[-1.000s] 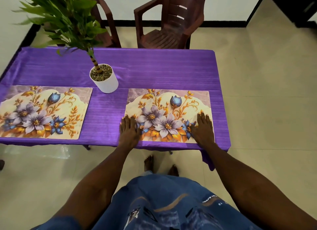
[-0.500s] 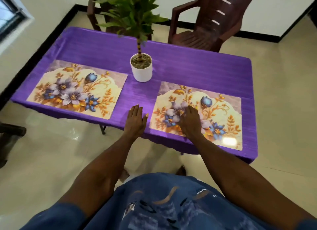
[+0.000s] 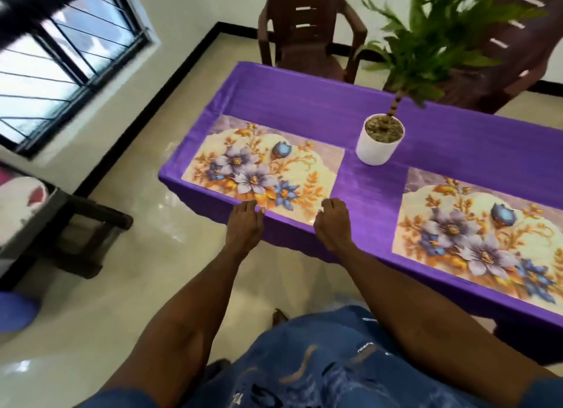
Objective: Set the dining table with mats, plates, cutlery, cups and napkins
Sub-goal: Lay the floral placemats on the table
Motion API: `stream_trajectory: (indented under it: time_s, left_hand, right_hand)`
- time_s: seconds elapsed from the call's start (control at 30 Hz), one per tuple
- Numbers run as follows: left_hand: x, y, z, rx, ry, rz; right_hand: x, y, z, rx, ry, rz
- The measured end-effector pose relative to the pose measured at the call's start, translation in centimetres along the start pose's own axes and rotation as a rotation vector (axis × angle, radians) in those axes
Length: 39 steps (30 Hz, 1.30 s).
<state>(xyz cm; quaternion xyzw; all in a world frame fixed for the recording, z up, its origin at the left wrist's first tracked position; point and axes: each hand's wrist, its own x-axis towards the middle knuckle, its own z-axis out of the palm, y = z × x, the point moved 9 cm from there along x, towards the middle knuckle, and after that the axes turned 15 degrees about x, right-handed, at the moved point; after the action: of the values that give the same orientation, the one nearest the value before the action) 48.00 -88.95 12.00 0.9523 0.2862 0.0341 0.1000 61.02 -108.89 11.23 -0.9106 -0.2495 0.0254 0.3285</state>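
From the head view, two floral mats lay on the purple-covered table (image 3: 304, 103). The left mat (image 3: 262, 170) sat left of the white plant pot (image 3: 379, 142), the right mat (image 3: 478, 237) to the pot's near right. The left hand (image 3: 245, 225) and right hand (image 3: 333, 225) reached palm-down to the left mat's near edge, fingers loosely extended and gripping nothing, fingertips at that edge. A brown chair (image 3: 307, 33) stood beyond the pot.
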Motion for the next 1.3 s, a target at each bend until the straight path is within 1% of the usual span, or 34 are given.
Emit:
stream_trajectory:
  time_s: [0.07, 0.23, 0.3, 0.4, 0.5, 0.6, 0.67, 0.83, 1.0, 1.13, 1.23, 1.3]
  left_hand:
    - [1.5, -2.0, -0.7, -0.034, -0.019, -0.030]
    - [5.7, -7.0, -1.5, -0.115, -0.063, -0.171]
    - [7.6, -8.4, -1.6, -0.126, -0.084, -0.176]
    - [11.6, -10.9, -1.5, -0.120, -0.113, -0.165]
    - [14.7, -13.3, -2.2, -0.138, -0.145, -0.216]
    - [17.8, -15.4, -3.0, -0.139, -0.138, -0.218]
    - [19.5, -16.9, -2.7, -0.164, -0.153, -0.274]
    - [22.9, -20.2, -0.3, -0.177, -0.306, -0.394]
    - [24.8, -22.2, 2.7, -0.255, -0.402, -0.432]
    - [25.5, -23.0, 3.5, -0.366, -0.430, -0.438]
    - [25.8, -23.0, 4.2, -0.342, -0.450, -0.417]
    - [25.3, -22.3, 2.0, -0.301, -0.398, -0.403]
  right_hand:
    - [1.2, -2.7, 1.6, 0.006, -0.029, -0.029]
    - [5.3, -5.7, 5.7, 0.021, -0.100, 0.025]
    - [7.1, -6.7, 7.1, 0.000, -0.142, 0.058]
    - [10.0, -8.9, 9.5, -0.034, -0.149, 0.092]
    - [12.0, -10.5, 11.4, -0.038, -0.155, 0.151]
    - [13.3, -11.8, 13.2, -0.071, -0.161, 0.188]
    - [13.7, -12.5, 13.6, -0.086, -0.156, 0.216]
    - [13.2, -13.3, 14.7, -0.091, -0.167, 0.323]
    - [12.5, -13.4, 16.5, -0.118, -0.207, 0.436]
    - [12.9, -13.3, 17.4, -0.122, -0.232, 0.511]
    - [12.9, -12.8, 17.9, -0.146, -0.234, 0.512]
    - [12.7, -12.5, 18.1, -0.135, -0.224, 0.522]
